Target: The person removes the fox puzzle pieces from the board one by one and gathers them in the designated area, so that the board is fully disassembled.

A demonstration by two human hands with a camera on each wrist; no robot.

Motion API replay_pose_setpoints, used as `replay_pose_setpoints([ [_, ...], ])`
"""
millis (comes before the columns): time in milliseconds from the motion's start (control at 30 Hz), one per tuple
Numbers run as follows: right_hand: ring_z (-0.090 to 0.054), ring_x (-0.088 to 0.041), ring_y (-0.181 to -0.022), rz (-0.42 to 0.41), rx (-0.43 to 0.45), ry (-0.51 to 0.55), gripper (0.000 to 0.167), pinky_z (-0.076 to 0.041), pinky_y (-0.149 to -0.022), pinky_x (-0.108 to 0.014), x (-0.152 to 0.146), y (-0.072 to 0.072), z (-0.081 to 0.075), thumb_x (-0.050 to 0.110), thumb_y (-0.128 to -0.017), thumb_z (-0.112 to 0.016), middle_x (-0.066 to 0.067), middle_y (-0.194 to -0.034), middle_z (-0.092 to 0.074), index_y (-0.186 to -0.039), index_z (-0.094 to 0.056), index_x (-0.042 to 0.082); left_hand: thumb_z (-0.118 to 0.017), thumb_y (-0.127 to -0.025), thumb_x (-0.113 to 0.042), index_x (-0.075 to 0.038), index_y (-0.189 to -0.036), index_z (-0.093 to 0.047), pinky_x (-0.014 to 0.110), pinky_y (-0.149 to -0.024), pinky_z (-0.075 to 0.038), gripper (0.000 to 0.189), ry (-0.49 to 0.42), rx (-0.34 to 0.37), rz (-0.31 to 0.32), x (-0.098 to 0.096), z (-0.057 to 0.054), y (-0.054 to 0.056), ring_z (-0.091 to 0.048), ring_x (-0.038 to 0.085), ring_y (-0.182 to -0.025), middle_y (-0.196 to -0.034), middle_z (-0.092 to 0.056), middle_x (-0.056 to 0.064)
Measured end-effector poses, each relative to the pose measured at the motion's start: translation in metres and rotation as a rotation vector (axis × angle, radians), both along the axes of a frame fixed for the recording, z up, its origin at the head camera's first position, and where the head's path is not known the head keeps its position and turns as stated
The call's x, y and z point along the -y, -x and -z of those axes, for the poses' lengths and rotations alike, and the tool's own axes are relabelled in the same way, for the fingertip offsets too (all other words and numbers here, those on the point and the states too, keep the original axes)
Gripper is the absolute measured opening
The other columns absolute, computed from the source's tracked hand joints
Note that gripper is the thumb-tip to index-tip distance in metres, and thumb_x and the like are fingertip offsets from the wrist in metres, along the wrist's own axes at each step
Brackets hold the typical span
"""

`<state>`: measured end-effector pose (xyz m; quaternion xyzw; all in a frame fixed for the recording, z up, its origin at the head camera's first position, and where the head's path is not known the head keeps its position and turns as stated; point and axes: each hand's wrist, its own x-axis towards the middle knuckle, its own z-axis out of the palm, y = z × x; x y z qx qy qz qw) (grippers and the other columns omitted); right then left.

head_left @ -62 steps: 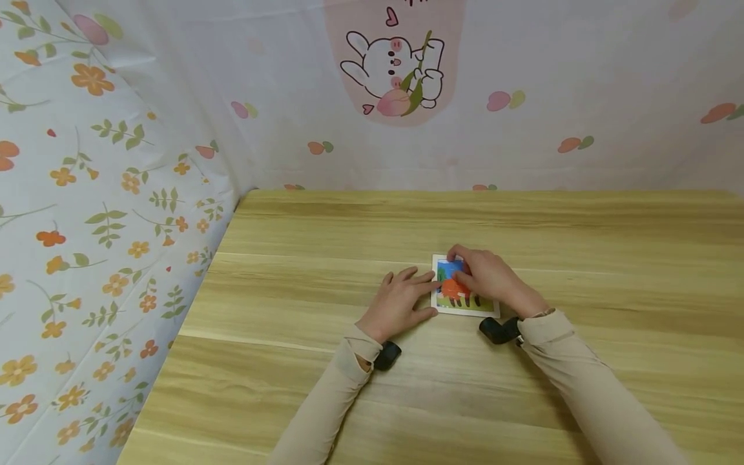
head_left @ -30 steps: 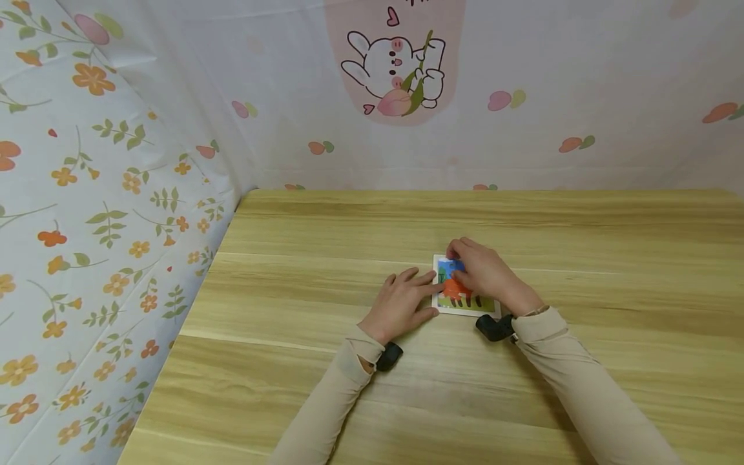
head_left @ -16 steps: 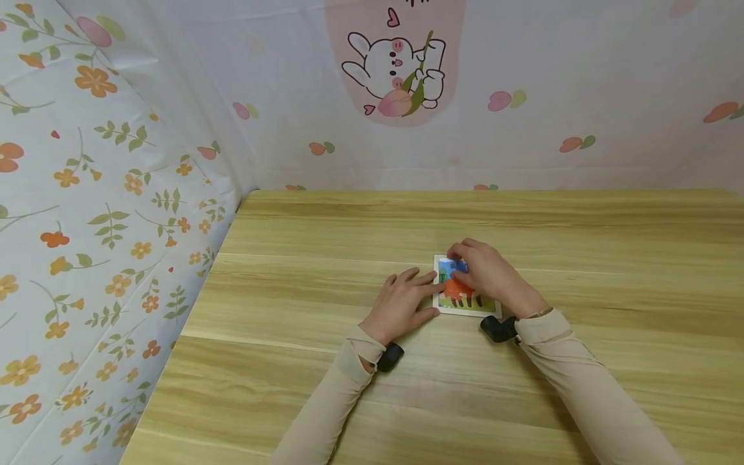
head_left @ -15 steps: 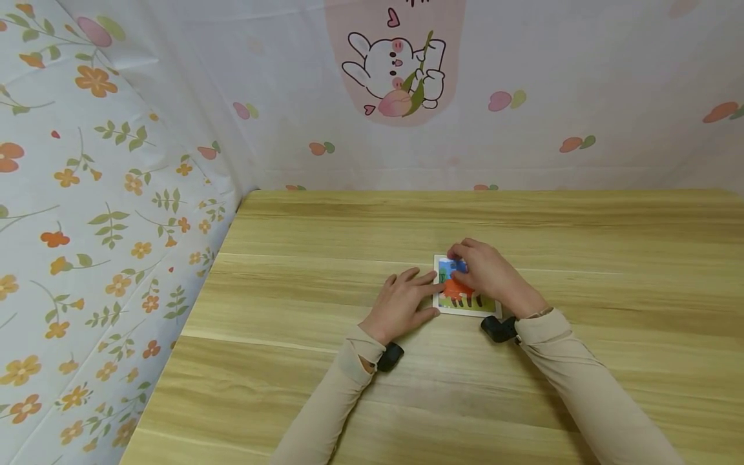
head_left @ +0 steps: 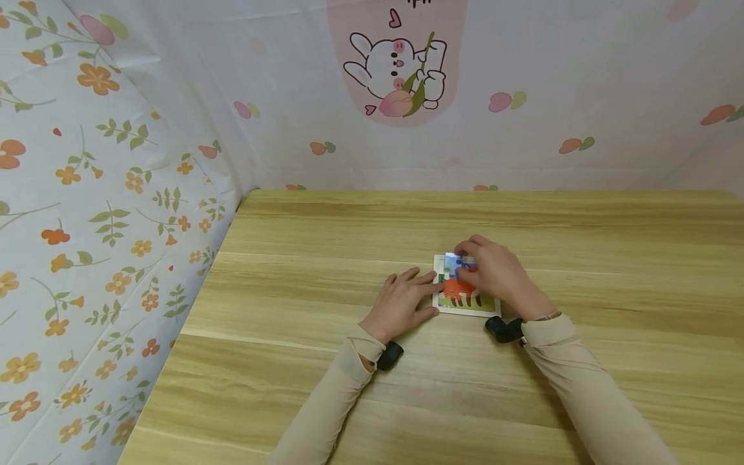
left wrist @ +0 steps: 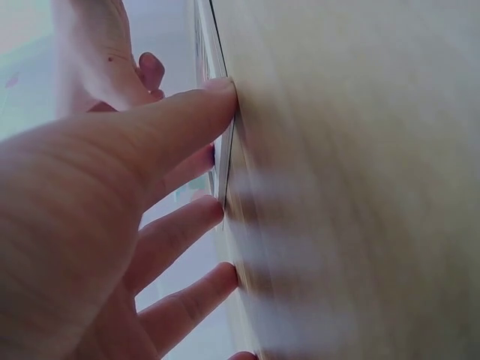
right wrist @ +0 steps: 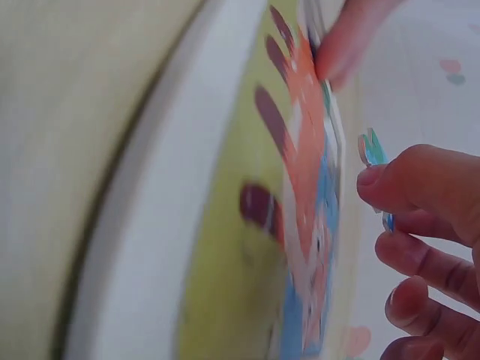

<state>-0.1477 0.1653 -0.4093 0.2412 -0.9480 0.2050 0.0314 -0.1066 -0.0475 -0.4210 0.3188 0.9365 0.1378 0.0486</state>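
Note:
A small jigsaw puzzle (head_left: 473, 301) with a white border lies on the table, showing an orange animal with dark legs on green ground. Between the thumb and forefinger of my right hand (head_left: 500, 276) is a blue and green puzzle piece (right wrist: 372, 150), pinched and raised just above the puzzle's upper left part. My left hand (head_left: 395, 307) rests at the puzzle's left edge with fingers spread and fairly straight. Its thumb touches the lower left corner and one finger lies over the border. The right hand covers the upper right part of the picture.
Wood-grain tabletop (head_left: 290, 284) surrounds the puzzle. A white cloth with a rabbit print (head_left: 395, 71) hangs behind the table, and a flowered cloth (head_left: 104, 226) hangs on the left. Each wrist carries a black camera (head_left: 389, 356).
The right hand has lifted the blue and green piece off the puzzle's upper left and shifted slightly right, baring a pale patch beneath. The left hand has stayed in place.

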Motion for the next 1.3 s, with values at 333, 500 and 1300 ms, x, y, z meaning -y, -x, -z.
replay_pose_setpoints([
  [333,-0.058,-0.028,-0.084,0.038,0.025,0.017,0.032,-0.046,-0.074,-0.047,-0.026,-0.001,-0.002,0.013,-0.076,-0.073,-0.013,-0.099,-0.060,-0.103,-0.064,-0.001,-0.061,-0.089,-0.039,-0.026,-0.134,-0.053,0.053,-0.099,-0.031,0.047,-0.003,-0.010,0.007,0.001,0.000,0.000,-0.034,0.026,-0.132,-0.142,-0.042,-0.001],
  [500,-0.053,-0.025,-0.078,0.061,0.029,0.025,0.032,-0.045,-0.073,-0.045,-0.038,-0.005,-0.001,0.012,-0.075,-0.073,-0.012,-0.098,-0.060,-0.103,-0.064,-0.001,-0.062,-0.088,-0.039,-0.026,-0.133,-0.054,0.053,-0.098,-0.032,0.048,-0.011,-0.018,0.004,0.002,0.000,-0.002,-0.035,0.026,-0.131,-0.141,-0.043,-0.001],
  [1300,-0.049,-0.019,-0.067,0.128,0.073,0.035,0.028,-0.039,-0.059,-0.035,-0.075,-0.013,0.001,0.005,-0.077,-0.069,-0.011,-0.089,-0.057,-0.102,-0.063,-0.004,-0.063,-0.088,-0.037,-0.026,-0.131,-0.056,0.053,-0.099,-0.031,0.045,-0.018,-0.027,0.000,0.000,0.000,-0.001,-0.035,0.025,-0.131,-0.139,-0.045,-0.002],
])
